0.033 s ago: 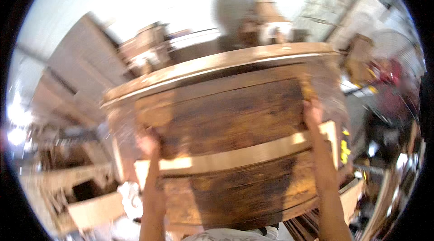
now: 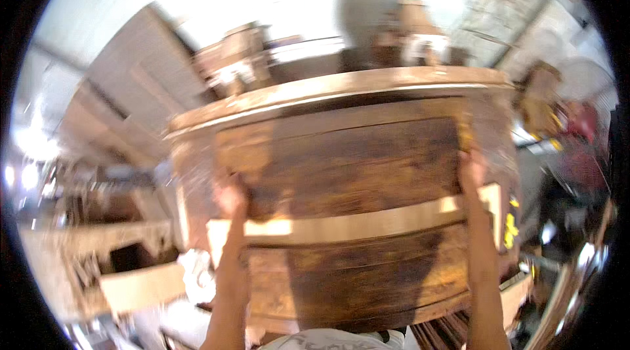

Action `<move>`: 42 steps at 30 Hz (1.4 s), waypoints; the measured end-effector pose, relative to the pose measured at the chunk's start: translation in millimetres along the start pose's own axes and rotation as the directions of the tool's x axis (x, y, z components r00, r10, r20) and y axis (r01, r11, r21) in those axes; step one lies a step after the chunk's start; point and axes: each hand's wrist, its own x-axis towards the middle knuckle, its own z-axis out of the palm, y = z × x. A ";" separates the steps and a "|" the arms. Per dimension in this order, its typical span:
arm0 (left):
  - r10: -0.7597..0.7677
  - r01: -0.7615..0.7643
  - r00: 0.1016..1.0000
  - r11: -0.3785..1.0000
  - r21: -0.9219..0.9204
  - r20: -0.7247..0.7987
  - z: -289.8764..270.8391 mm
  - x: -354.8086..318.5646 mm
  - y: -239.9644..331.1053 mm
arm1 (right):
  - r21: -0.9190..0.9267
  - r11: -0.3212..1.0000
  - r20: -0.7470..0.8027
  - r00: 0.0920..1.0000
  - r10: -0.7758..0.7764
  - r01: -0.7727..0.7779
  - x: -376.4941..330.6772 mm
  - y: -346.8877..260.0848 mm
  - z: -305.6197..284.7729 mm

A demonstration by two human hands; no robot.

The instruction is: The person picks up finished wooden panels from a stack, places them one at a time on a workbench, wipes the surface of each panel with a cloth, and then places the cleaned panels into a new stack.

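Note:
In front of me is a wooden chest [image 2: 489, 110] with a pale top edge and a dark brown, streaked drawer front [image 2: 361, 159]. My left hand [image 2: 231, 194] is closed at the left end of this drawer front. Its fingers are blurred. At the right end, a little higher up, my right hand [image 2: 471, 167] grips the same front, also smeared by motion. A pale bare-wood strip [image 2: 354, 226] runs across below it, between my forearms. Under the strip lies a second dark wooden front [image 2: 361, 278].
Large boards [image 2: 125, 87] lean at the back left. Pale wooden boxes [image 2: 141, 287] stand at the lower left beside crumpled white material [image 2: 197, 274]. On the right are a red object [image 2: 581, 120], a fan-like round guard [image 2: 587, 77] and long strips of wood [image 2: 567, 291].
My view has swung slightly, so the chest and both hands appear farther right. Both hands keep their places at the ends of the drawer front.

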 end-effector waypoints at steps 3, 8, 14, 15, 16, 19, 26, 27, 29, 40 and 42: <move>-0.005 0.006 1.000 1.000 0.026 -0.029 2.3 8.6 9.3 | -0.234 0.971 -0.031 0.998 -0.059 0.050 -9.0 30.6 7.1; 0.074 -0.071 0.983 0.997 0.023 -0.166 19.8 -11.9 -8.2 | -0.354 0.933 -0.040 0.997 -0.073 0.054 -7.6 9.5 5.9; 0.006 -0.007 0.994 1.000 -0.006 -0.109 12.5 -11.2 2.4 | -0.308 0.950 0.090 0.992 0.090 -0.058 -6.8 -32.1 -7.5; 0.000 -0.002 0.993 1.000 -0.022 -0.118 14.1 -14.6 4.0 | -0.335 0.941 0.074 0.994 0.083 -0.054 -4.5 -30.3 -15.0; -0.005 0.003 0.992 1.000 -0.017 -0.123 12.3 -14.0 2.2 | -0.340 0.939 0.065 0.995 0.072 -0.045 -2.5 -33.4 -17.0; 0.024 -0.027 0.988 1.000 -0.017 -0.154 6.3 -12.7 10.9 | -0.412 0.909 -0.091 0.990 -0.105 0.058 -4.5 10.1 3.4; 0.004 -0.003 0.998 1.000 0.008 -0.069 15.0 -10.9 2.8 | -0.351 0.936 0.060 0.997 0.050 -0.026 -10.1 -12.0 -6.3; -0.015 0.016 0.999 1.000 0.017 -0.047 13.3 -13.3 1.2 | -0.351 0.936 0.063 0.997 0.053 -0.027 -10.1 -11.4 -5.2; -0.045 0.045 0.999 0.999 0.031 -0.007 7.9 -14.1 2.9 | -0.340 0.940 0.054 0.997 0.062 -0.040 -7.8 -8.6 -2.1; -0.066 0.067 0.998 0.997 0.028 -0.016 4.9 -8.2 3.9 | -0.366 0.925 -0.019 0.993 -0.113 0.098 -7.2 2.6 0.0; 0.006 -0.035 0.987 0.982 0.183 0.159 -3.4 -5.4 23.3 | -0.374 0.925 -0.134 0.982 -0.132 0.073 -9.3 27.0 3.1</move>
